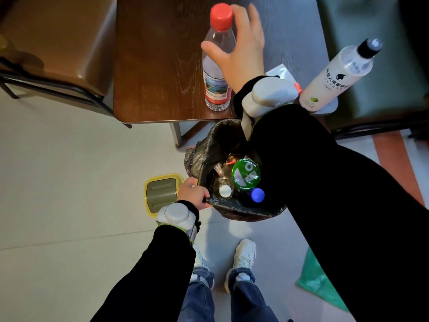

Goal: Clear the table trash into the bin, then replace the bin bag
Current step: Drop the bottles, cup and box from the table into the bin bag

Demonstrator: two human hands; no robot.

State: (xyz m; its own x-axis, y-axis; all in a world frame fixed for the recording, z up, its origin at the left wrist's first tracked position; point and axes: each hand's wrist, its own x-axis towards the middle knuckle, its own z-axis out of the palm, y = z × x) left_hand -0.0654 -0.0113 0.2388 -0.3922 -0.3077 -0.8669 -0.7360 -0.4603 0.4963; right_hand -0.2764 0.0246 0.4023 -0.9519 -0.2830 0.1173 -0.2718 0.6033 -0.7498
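Right hand (pixel 241 49) spread open beside the red-capped water bottle (pixel 217 66), fingers behind its neck, not closed on it. Bottle upright near the wooden table (pixel 157 66) front edge. White drink bottle (pixel 336 75) stands at the table's right corner. Left hand (pixel 193 194) pinches the black bin bag (pixel 206 154) rim; bin below the table edge, bottles and a green lid inside.

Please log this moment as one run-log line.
right hand: open, reaching red-capped bottle | left hand: gripping bin bag rim | white bottle: on table
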